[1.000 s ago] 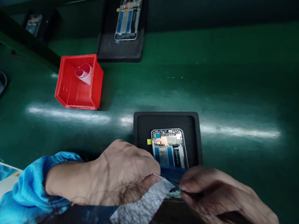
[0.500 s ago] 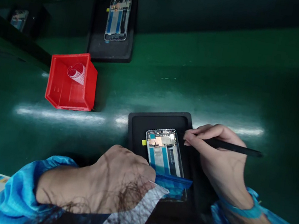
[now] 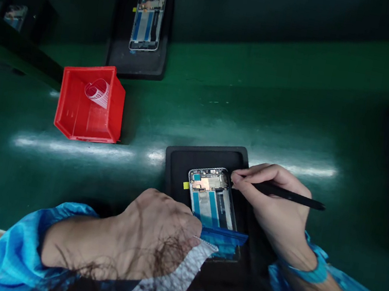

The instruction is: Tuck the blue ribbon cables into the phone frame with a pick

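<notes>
An opened phone (image 3: 211, 202) with a bare circuit board and blue strips lies in a black tray (image 3: 173, 162). A blue translucent film (image 3: 224, 236) covers its lower end. My left hand (image 3: 161, 229) is closed at the phone's lower left side. From its fingers hangs a white strip (image 3: 173, 280) with a perforated edge. My right hand (image 3: 271, 197) pinches a slim black pen-like tool (image 3: 293, 195). Its fingertips are at the phone's upper right corner, and the tool's tip is hard to make out. A yellow tab (image 3: 185, 185) sticks out at the phone's left edge.
A red bin (image 3: 88, 119) with a curled white perforated sheet (image 3: 98, 93) inside stands left on the green mat (image 3: 202, 117). Behind it, another opened phone (image 3: 147, 22) lies on a black tray (image 3: 135, 65). A further phone (image 3: 15, 16) shows at far left.
My right hand has moved left with the black tool, from beside the phone to its upper right corner. The left hand stays in place. The view has shifted slightly.
</notes>
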Motion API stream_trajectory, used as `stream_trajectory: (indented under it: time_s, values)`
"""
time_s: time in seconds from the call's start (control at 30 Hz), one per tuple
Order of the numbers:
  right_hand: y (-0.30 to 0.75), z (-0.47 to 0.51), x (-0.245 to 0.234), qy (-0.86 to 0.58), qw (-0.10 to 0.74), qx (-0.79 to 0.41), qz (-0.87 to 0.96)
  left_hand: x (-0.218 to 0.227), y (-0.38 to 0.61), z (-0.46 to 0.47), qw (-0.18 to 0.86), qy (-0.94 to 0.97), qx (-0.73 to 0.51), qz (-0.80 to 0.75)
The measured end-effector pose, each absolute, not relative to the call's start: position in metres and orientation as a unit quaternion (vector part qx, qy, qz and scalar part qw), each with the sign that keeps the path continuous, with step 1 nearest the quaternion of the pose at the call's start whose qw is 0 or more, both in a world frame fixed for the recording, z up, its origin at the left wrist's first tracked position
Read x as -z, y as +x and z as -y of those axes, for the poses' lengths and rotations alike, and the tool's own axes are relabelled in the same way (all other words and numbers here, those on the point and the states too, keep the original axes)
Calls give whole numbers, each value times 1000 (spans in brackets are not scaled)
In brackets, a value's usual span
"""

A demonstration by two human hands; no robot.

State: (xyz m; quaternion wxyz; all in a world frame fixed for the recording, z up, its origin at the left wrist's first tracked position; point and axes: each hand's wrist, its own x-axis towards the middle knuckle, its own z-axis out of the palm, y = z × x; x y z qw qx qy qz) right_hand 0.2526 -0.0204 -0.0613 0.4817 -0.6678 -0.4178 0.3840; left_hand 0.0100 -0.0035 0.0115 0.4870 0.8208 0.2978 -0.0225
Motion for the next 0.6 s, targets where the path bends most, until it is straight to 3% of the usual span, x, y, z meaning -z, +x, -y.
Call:
stream_trajectory:
  time_s: [0.6]
  values:
    - [261, 34, 83, -587, 502, -327, 544, -12, 5, 9, 487, 820, -2, -299]
